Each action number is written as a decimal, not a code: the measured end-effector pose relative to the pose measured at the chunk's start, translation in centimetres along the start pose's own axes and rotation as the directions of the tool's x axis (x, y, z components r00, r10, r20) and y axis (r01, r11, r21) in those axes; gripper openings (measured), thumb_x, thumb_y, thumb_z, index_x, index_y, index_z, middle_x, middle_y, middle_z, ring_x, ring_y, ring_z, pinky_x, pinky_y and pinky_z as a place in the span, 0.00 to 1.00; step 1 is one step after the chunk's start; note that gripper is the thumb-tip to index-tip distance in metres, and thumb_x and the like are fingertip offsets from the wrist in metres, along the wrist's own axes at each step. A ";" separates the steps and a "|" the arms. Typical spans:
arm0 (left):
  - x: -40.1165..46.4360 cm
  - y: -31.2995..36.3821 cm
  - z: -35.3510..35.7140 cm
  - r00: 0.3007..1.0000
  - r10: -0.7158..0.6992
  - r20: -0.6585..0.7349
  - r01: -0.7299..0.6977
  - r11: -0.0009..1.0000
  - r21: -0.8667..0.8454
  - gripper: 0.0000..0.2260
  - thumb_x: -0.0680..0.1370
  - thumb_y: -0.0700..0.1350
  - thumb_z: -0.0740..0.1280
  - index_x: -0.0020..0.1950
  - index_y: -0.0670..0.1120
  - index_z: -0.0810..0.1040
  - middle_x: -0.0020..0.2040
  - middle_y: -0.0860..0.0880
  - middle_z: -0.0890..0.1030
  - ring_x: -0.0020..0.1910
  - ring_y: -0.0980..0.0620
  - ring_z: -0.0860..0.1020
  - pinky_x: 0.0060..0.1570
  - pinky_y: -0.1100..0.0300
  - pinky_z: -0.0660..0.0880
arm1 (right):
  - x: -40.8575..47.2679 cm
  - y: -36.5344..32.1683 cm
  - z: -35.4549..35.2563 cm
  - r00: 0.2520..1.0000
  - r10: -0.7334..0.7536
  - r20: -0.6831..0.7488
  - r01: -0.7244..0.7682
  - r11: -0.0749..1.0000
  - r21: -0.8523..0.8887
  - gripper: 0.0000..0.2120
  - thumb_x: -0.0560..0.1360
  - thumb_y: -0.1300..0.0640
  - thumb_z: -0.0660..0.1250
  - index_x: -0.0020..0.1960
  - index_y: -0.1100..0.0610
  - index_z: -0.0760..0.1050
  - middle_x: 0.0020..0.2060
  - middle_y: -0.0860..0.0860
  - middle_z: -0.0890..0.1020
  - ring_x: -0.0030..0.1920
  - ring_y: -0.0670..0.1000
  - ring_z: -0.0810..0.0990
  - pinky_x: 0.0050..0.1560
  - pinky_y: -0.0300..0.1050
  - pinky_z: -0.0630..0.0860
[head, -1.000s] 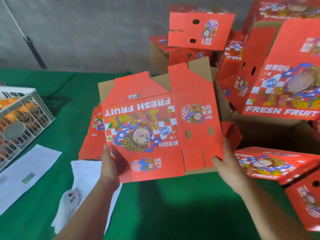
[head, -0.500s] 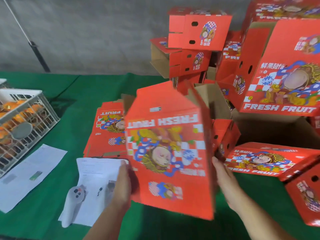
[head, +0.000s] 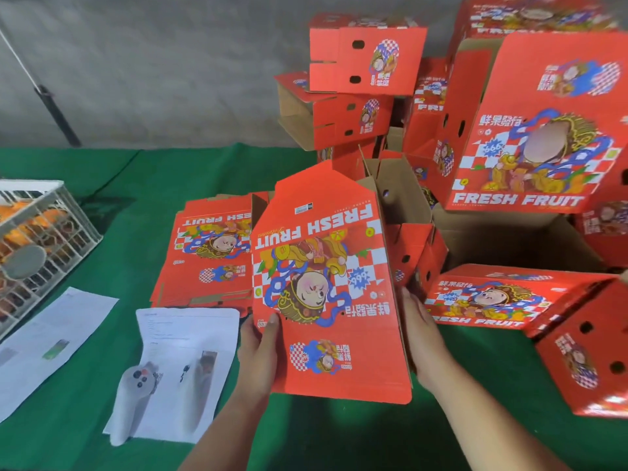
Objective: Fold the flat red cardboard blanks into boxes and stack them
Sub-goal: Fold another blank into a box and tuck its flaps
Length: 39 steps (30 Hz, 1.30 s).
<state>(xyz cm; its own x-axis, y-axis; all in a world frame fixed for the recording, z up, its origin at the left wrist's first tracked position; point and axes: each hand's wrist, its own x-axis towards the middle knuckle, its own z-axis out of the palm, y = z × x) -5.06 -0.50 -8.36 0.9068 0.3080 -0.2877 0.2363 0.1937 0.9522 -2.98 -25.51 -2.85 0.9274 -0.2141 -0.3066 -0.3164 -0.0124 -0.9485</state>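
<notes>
Holding a half-opened red box blank [head: 326, 290] upright between our two hands, above the green bench [head: 339, 436]. Left hand [head: 260, 351] grips the blank's lower left edge, thumb laid across the printed front. Right hand [head: 421, 338] lies flat along the right side panel, fingers straight, pressing. The blank's long axis runs near vertical, tilted slightly away from us; its pointed flap end is up and the "FRESH FRUIT" print reads upside down to us. Brown inner cardboard shows behind its upper right edge.

Just behind and left of the blank, a stack of flat blanks [head: 207, 253] lies on the bench. Near the left hand, a printed sheet [head: 190, 338] carries a white controller [head: 136, 399]; a second sheet [head: 57, 338] lies further left.

Right of us, folded boxes [head: 367, 59] are piled several high against the grey wall [head: 153, 62]. One large box [head: 543, 137] leans over an open brown carton [head: 509, 246]; what the carton holds we cannot tell. Another box [head: 492, 300] lies on its side near the right hand.

Far left, a white wire crate [head: 44, 239] holds orange fruit [head: 37, 226].
</notes>
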 end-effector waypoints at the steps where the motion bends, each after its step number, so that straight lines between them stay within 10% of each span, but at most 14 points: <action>1: -0.2 0.6 0.5 1.000 0.027 0.014 -0.028 0.999 0.017 0.26 0.69 0.72 0.69 0.64 0.65 0.74 0.62 0.57 0.84 0.57 0.56 0.85 0.60 0.45 0.81 | -0.3 -0.4 0.0 0.999 0.015 0.031 -0.016 0.999 0.035 0.15 0.78 0.29 0.58 0.56 0.32 0.79 0.61 0.42 0.83 0.58 0.43 0.82 0.61 0.49 0.77; 5: -0.8 2.8 2.1 0.989 0.141 0.041 -0.146 0.971 0.191 0.38 0.69 0.73 0.64 0.78 0.64 0.64 0.76 0.55 0.74 0.75 0.47 0.72 0.76 0.38 0.66 | -1.2 -2.3 0.7 0.997 -0.076 -0.027 0.078 0.994 0.081 0.23 0.66 0.19 0.62 0.54 0.28 0.78 0.59 0.43 0.84 0.58 0.44 0.82 0.59 0.47 0.78; 10: -2.6 7.0 6.7 0.940 0.199 0.277 -0.264 0.938 0.224 0.39 0.80 0.67 0.61 0.85 0.57 0.47 0.85 0.58 0.46 0.84 0.56 0.44 0.82 0.51 0.46 | -1.9 -2.8 2.7 0.955 -0.273 -0.117 0.282 0.957 0.073 0.29 0.65 0.31 0.73 0.64 0.37 0.75 0.57 0.40 0.84 0.60 0.43 0.82 0.63 0.52 0.78; 13: -5.7 7.9 8.5 0.898 0.251 0.362 -0.300 0.950 0.085 0.44 0.75 0.70 0.69 0.84 0.61 0.50 0.85 0.53 0.56 0.83 0.53 0.57 0.80 0.47 0.58 | -2.6 -2.3 3.2 0.929 -0.351 -0.117 0.348 0.936 -0.045 0.35 0.67 0.34 0.74 0.71 0.40 0.71 0.63 0.44 0.81 0.65 0.47 0.79 0.67 0.56 0.76; 17: -6.6 8.8 8.2 0.892 0.375 0.252 -0.389 0.921 0.005 0.26 0.81 0.52 0.71 0.78 0.56 0.68 0.70 0.53 0.80 0.70 0.52 0.78 0.72 0.43 0.72 | -3.0 -2.5 2.7 0.903 -0.417 -0.107 0.401 0.905 -0.146 0.33 0.64 0.29 0.76 0.65 0.36 0.71 0.58 0.42 0.80 0.61 0.45 0.80 0.61 0.54 0.79; 23: -6.1 9.5 5.7 0.918 0.375 0.132 -0.392 0.910 0.137 0.14 0.80 0.56 0.66 0.63 0.55 0.82 0.56 0.57 0.87 0.57 0.57 0.84 0.59 0.50 0.78 | -1.8 -3.8 1.3 0.867 -0.498 -0.018 0.492 0.862 -0.125 0.08 0.78 0.48 0.70 0.56 0.45 0.77 0.51 0.43 0.83 0.54 0.42 0.81 0.55 0.40 0.76; 27: -5.1 9.4 3.1 0.926 0.376 -0.023 -0.368 0.918 0.150 0.10 0.82 0.53 0.67 0.56 0.52 0.85 0.49 0.55 0.88 0.47 0.59 0.85 0.49 0.53 0.78 | -1.1 -2.5 1.1 0.923 -0.377 0.069 0.382 0.920 -0.084 0.09 0.83 0.55 0.66 0.59 0.44 0.79 0.53 0.39 0.83 0.55 0.36 0.81 0.54 0.30 0.73; 35: -5.1 9.3 0.6 0.889 0.458 0.011 -0.446 0.860 0.248 0.08 0.74 0.49 0.64 0.45 0.58 0.83 0.34 0.58 0.84 0.29 0.64 0.76 0.30 0.71 0.71 | 2.4 -3.1 2.9 0.982 0.142 0.128 -0.126 0.984 -0.125 0.30 0.82 0.34 0.54 0.82 0.39 0.54 0.79 0.45 0.64 0.77 0.52 0.66 0.73 0.53 0.62; 39: -4.2 9.4 -1.4 0.899 0.435 0.039 -0.435 0.883 0.174 0.12 0.71 0.45 0.65 0.48 0.55 0.85 0.36 0.54 0.85 0.32 0.61 0.78 0.33 0.68 0.75 | 4.9 -4.7 2.3 0.960 0.218 0.175 -0.236 0.967 0.091 0.35 0.76 0.25 0.57 0.77 0.41 0.67 0.76 0.45 0.71 0.76 0.51 0.68 0.79 0.56 0.56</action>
<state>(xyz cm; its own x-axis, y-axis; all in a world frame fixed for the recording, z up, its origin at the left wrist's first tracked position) -7.12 1.30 1.67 0.9322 0.3247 0.1597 -0.1251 -0.1247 0.9843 3.54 -24.22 -0.11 0.8563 -0.0376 -0.5150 -0.5070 0.1278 -0.8524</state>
